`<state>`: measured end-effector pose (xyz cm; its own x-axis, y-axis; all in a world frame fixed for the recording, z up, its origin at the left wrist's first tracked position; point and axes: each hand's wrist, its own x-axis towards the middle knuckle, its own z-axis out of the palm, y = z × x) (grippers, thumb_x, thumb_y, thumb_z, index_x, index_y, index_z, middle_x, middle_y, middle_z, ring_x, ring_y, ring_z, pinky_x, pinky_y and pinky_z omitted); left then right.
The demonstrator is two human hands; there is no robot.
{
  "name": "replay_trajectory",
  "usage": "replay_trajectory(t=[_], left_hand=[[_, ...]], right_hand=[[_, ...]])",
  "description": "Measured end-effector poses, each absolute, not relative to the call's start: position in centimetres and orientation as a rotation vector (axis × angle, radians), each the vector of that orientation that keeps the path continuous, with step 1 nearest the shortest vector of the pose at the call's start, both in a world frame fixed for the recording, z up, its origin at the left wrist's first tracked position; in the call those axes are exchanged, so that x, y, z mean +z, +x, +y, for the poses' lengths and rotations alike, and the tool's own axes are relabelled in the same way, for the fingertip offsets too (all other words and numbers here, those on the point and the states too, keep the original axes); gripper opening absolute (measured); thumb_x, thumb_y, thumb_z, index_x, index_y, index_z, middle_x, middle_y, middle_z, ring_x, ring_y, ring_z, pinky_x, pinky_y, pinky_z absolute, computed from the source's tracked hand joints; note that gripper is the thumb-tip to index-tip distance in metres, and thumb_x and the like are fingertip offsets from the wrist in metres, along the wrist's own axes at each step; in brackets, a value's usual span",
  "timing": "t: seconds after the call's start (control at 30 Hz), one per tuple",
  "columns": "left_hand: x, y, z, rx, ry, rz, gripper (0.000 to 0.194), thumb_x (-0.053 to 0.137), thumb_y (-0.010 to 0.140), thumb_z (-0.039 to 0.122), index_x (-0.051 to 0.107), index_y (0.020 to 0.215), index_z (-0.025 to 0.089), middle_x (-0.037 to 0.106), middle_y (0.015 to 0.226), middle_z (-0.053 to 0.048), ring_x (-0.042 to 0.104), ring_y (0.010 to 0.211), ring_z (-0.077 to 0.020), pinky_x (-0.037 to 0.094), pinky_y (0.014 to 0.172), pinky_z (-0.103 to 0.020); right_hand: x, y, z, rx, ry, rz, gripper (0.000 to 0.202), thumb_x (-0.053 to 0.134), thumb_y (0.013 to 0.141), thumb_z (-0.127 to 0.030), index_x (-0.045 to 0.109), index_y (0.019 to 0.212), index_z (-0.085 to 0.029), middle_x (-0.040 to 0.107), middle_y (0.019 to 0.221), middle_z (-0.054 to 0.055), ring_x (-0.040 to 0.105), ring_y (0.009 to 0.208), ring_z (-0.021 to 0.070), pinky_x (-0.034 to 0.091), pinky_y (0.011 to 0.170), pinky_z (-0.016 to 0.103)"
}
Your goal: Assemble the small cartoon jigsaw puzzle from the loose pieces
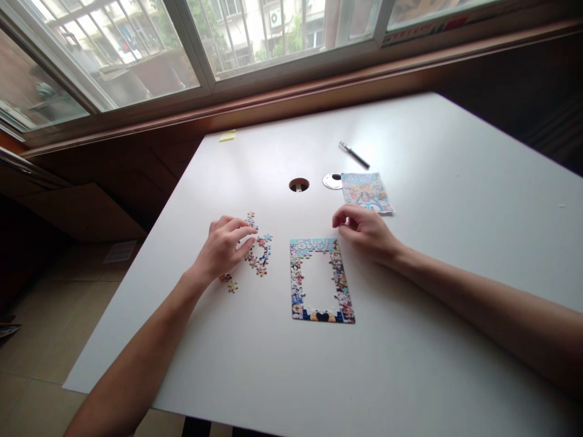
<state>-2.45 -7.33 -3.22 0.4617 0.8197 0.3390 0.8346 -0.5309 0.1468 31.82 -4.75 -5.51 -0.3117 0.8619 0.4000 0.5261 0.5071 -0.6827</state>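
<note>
On one table (255, 364), one puzzle (340, 280) (unfinished)

A head-worn camera is looking forward and down over the nearby table (387, 364). It is facing a window (282, 39) beyond.

Hands: two, left hand (225, 244) and right hand (367, 232). Puzzle border (314, 245): one. Loose pieces (263, 267): many (overlapping, partly hidden; no firm count). Picture sheet (365, 190): one. Pen (354, 155): one. Silver disc (328, 181): one. Table hole (299, 184): one. Yellow note (227, 136): one.
</note>
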Motion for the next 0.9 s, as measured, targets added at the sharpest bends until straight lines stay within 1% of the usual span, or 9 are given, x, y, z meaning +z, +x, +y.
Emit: replay_trajectory(t=[0.13,0.27,0.3,0.4,0.47,0.6,0.77,0.83,0.9], left_hand=[[-3.4,-1.3,-7.7,-0.535,-2.708,-1.397,0.02,0.054,0.099,0.027,0.071,0.109,0.026,0.071,0.112,-0.004,0.057,0.111,-0.0234,0.035,0.098,-0.043],[-3.7,-1.1,-7.8,-0.546,-2.664,-1.44,0.018,0.054,0.098,0.027,0.072,0.095,0.023,0.072,0.108,-0.004,0.057,0.11,-0.0238,0.034,0.099,-0.044],[-3.7,-0.9,-7.8,-0.556,-2.653,-1.457,0.018,0.055,0.098,0.027,0.072,0.095,0.022,0.071,0.108,-0.004,0.057,0.11,-0.0238,0.034,0.099,-0.044],[-3.8,-0.3,-7.8,-0.549,-2.641,-1.472,0.02,0.055,0.099,0.029,0.072,0.105,0.024,0.071,0.11,-0.005,0.056,0.11,-0.0245,0.035,0.097,-0.044],[-3.9,0.3,-7.7,-0.54,-2.635,-1.479,0.02,0.056,0.099,0.032,0.073,0.108,0.027,0.071,0.108,-0.005,0.056,0.109,-0.0253,0.035,0.096,-0.045],[-3.9,0.7,-7.5,-0.575,-2.641,-1.572,0.017,0.058,0.097,0.031,0.073,0.101,0.025,0.072,0.104,-0.005,0.057,0.106,-0.0256,0.035,0.095,-0.046],[-3.4,0.5,-7.3,-0.588,-2.71,-1.706,0.011,0.059,0.095,0.027,0.069,0.097,0.024,0.071,0.109,-0.005,0.055,0.111,-0.0272,0.036,0.098,-0.049],[-3.3,0.5,-7.4,-0.68,-2.753,-1.707,0.009,0.058,0.094,0.022,0.067,0.094,0.023,0.072,0.102,-0.004,0.058,0.106,-0.0251,0.039,0.099,-0.049],[-3.1,0.8,-7.8,-0.914,-2.839,-1.717,0.009,0.058,0.093,0.021,0.067,0.093,0.021,0.071,0.096,-0.004,0.062,0.097,-0.0218,0.046,0.093,-0.045]], right_hand=[[-5.5,31.7,-4.8,0.6,-1.157,-1.972,0.016,0.05,0.071,-0.008,0.06,0.074,-0.02,0.059,0.072,0.001,0.046,0.059,0.0126,0.037,0.054,0.028],[-5.4,31.5,-4.8,0.621,-1.151,-1.978,0.015,0.05,0.07,-0.009,0.059,0.074,-0.02,0.059,0.072,0.001,0.046,0.06,0.0129,0.037,0.054,0.028],[-5.4,31.5,-4.8,0.622,-1.152,-1.979,0.015,0.05,0.07,-0.009,0.059,0.074,-0.02,0.058,0.072,0.001,0.047,0.061,0.0132,0.037,0.054,0.028],[-5.4,31.4,-4.8,0.622,-1.149,-1.984,0.015,0.049,0.07,-0.009,0.058,0.074,-0.02,0.058,0.071,0.001,0.048,0.064,0.014,0.038,0.055,0.028],[-5.5,31.4,-4.8,0.625,-1.149,-1.984,0.015,0.05,0.07,-0.009,0.058,0.074,-0.02,0.057,0.071,0.001,0.049,0.064,0.0142,0.038,0.055,0.028],[-5.6,31.4,-4.7,0.633,-1.148,-1.986,0.014,0.05,0.07,-0.009,0.058,0.075,-0.02,0.058,0.072,0.001,0.049,0.065,0.0143,0.039,0.056,0.028],[-5.6,31.3,-4.8,0.633,-1.157,-1.985,0.015,0.05,0.069,-0.009,0.057,0.074,-0.02,0.059,0.073,0.001,0.05,0.066,0.0146,0.04,0.058,0.029],[-5.6,31.3,-4.8,0.636,-1.159,-1.983,0.015,0.049,0.069,-0.008,0.057,0.074,-0.02,0.059,0.073,0.001,0.051,0.066,0.0148,0.04,0.058,0.029],[-5.6,31.3,-4.7,0.631,-1.157,-1.988,0.015,0.05,0.069,-0.008,0.057,0.074,-0.02,0.06,0.073,0.002,0.052,0.067,0.0153,0.041,0.059,0.03]])
